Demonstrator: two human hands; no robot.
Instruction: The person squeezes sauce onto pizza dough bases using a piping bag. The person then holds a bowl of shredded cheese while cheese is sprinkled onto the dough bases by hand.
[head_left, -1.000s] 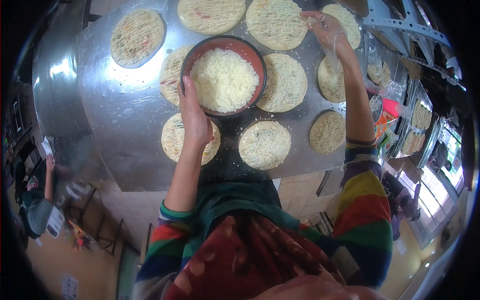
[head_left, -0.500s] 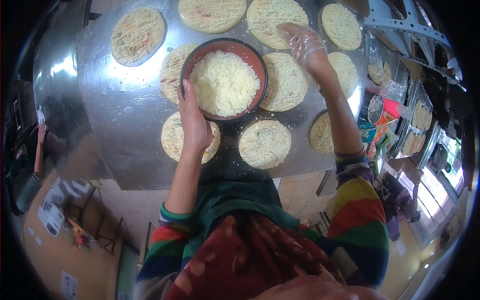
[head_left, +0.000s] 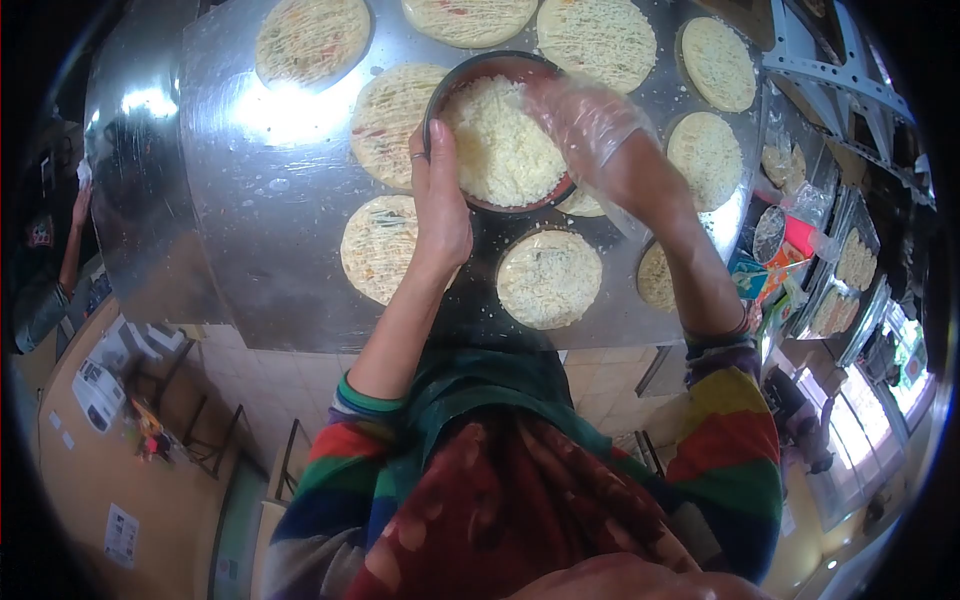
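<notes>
My left hand (head_left: 440, 195) grips the rim of a dark-edged, reddish-brown bowl (head_left: 440, 110), its thumb on the near side. White grated cheese (head_left: 495, 150) fills much of the bowl, which is tilted slightly. My right hand (head_left: 590, 125), in a clear plastic glove, is over the bowl's right side with its fingertips at the cheese. Its fingers are smeared by motion. Flat round pizza bases lie around the bowl: one (head_left: 385, 125) partly under it, one (head_left: 550, 280) sprinkled with white shreds, and one (head_left: 598, 40) beyond my right hand.
More topped bases, such as one (head_left: 312, 40) at the far left, rest on the shiny metal table (head_left: 270, 230). Packets and a pink container (head_left: 798, 232) stand at the right beside a metal rack (head_left: 850, 75). Another person's arm (head_left: 75, 240) shows at the left edge.
My right hand has come back from a far base to the bowl's right side. The bowl, in my left hand, now sits farther right and higher in view; the whole view has shifted too.
</notes>
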